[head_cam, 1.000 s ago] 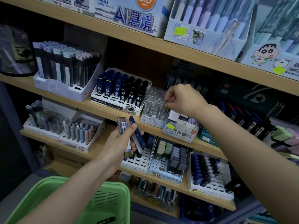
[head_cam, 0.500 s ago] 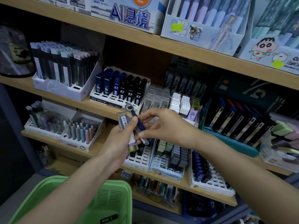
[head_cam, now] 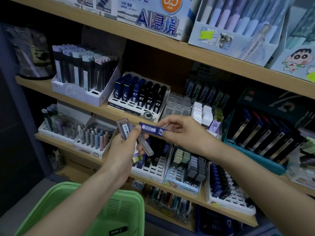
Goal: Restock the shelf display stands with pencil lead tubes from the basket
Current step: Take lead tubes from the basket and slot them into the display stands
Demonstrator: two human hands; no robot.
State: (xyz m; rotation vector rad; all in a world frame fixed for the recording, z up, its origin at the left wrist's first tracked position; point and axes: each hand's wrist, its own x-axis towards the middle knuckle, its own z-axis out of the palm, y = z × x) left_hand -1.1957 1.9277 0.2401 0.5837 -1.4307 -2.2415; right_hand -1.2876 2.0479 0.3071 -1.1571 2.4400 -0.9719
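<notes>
Head view: stationery shelves seen from above two bare forearms.
Left hand (head_cam: 124,147): in front of the middle shelf (head_cam: 39,86), below its front edge; fingers curled round a small bundle of tubes, thumb pressed on top.
Bundle: one clear tube (head_cam: 123,129) sticks up past the thumb, barcode label showing. A second clear tube (head_cam: 146,146) slants down to the right. A gold-capped end (head_cam: 137,158) pokes out below the fingers.
Right hand (head_cam: 184,133): thumb and fingertips pinch the right end of the blue lead tube.
Blue lead tube (head_cam: 151,129): held nearly level between the two hands, white barcode label facing up, left end touching the left thumb tip. It is off the shelf, just in front of the middle shelf's front edge.
0.3 stand (head_cam: 139,97): white, at the middle shelf's front edge just above the hands. Blue tubes stand in the left rows and black ones in the right; open slots run along the front.
HB 0.5 stand (head_cam: 153,162): white, slotted, on the lower shelf (head_cam: 56,143), partly hidden behind the left hand.
Green basket (head_cam: 119,210): low left in the picture, under the left forearm; contents cannot be made out.
Teal stand (head_cam: 255,155): toward the middle shelf's right end, holding dark cases.
</notes>
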